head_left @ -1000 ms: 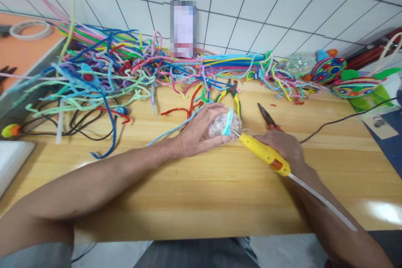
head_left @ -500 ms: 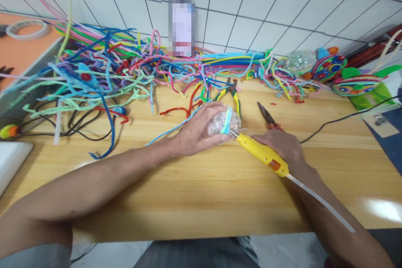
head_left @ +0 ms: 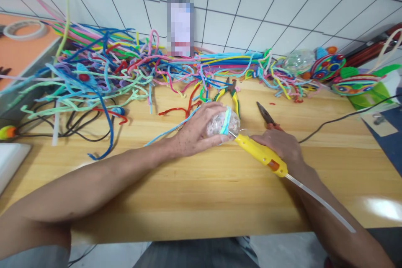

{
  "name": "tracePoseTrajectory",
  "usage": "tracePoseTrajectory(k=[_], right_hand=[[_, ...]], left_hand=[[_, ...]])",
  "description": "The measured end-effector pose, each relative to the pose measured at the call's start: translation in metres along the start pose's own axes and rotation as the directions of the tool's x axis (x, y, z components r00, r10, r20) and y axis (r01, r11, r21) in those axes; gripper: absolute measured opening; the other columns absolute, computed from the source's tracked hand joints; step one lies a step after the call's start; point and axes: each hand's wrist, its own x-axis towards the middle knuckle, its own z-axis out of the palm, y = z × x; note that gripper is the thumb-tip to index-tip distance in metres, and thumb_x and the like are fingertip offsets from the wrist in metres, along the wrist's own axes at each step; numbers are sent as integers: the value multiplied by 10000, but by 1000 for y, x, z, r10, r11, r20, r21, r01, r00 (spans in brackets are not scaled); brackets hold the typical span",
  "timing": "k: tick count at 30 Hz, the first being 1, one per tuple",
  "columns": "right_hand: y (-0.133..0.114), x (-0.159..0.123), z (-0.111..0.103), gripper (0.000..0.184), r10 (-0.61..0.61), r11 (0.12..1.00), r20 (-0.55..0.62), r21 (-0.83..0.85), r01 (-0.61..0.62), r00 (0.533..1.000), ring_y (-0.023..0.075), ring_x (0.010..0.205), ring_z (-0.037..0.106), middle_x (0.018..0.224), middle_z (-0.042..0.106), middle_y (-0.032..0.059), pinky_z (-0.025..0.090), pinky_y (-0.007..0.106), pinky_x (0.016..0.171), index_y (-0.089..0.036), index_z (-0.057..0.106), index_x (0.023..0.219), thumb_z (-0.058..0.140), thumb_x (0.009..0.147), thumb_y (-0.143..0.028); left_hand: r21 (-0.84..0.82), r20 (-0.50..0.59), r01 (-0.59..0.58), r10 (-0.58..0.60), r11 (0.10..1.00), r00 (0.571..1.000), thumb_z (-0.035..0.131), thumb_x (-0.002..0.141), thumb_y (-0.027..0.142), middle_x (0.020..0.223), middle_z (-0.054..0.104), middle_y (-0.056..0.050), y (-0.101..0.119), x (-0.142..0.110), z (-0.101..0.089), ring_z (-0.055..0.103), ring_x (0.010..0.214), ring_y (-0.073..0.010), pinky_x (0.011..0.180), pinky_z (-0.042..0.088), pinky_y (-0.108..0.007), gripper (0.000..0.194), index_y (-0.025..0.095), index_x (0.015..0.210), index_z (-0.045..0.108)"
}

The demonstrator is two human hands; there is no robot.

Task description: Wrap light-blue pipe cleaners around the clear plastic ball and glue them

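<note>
My left hand (head_left: 199, 127) is closed around a clear, rounded ball (head_left: 216, 124) with specks on it. Pipe cleaner strips (head_left: 226, 119) in light blue and yellow-green run across the ball. In my right hand (head_left: 281, 144) is a yellow hot glue gun (head_left: 259, 153), its metal tip at the lower end of the strips. I cannot tell whether the tip touches them. A clear glue stick (head_left: 323, 205) sticks out of the gun's back end. The fingers of my right hand are partly hidden behind the gun.
Tangled pipe cleaners (head_left: 103, 71) heap along the wall. Yellow-green pliers (head_left: 234, 96) and needle-nose pliers (head_left: 265, 113) lie beyond my hands. Colourful fish-like crafts (head_left: 356, 83) and a clear ball (head_left: 298, 62) stand at right. Black cable (head_left: 78, 123) coils at left; a phone (head_left: 180, 29) leans on the wall.
Almost nothing differs. The whole view has shifted very slightly; both hands, the ball and the glue gun keep their places relative to each other.
</note>
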Motion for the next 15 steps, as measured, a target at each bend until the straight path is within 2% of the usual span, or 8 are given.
tracePoseTrajectory(k=[3, 10, 15], right_hand=[[-2, 0, -1, 376, -14, 1000, -13, 11, 14, 1000, 211, 700, 729, 704, 711, 15, 552, 346, 697, -309, 825, 1103, 469, 1122, -426], [-5, -3, -1, 312, -62, 997, -144, -45, 57, 988, 234, 730, 748, 806, 767, 29, 543, 386, 755, -308, 796, 1177, 498, 1091, -272], [-8, -2, -3, 319, -52, 998, -140, -37, 47, 989, 240, 735, 749, 807, 765, 33, 541, 398, 756, -309, 782, 1175, 477, 1093, -263]], left_hand=[[3, 3, -11, 11, 1000, 1000, 732, 1036, 444, 1527, 587, -165, 0, 0, 0, 532, 1510, -354, 1255, 491, -623, 691, 294, 1631, 415], [0, 7, -1, 1, 1000, 1000, 748, 1026, 436, 1542, 580, -161, 0, 0, 1, 526, 1520, -357, 1255, 488, -634, 710, 313, 1635, 402], [1, -5, -7, 7, 1000, 1000, 755, 1024, 426, 1535, 583, -160, 1, 0, 1, 538, 1507, -347, 1258, 491, -607, 707, 302, 1630, 413]])
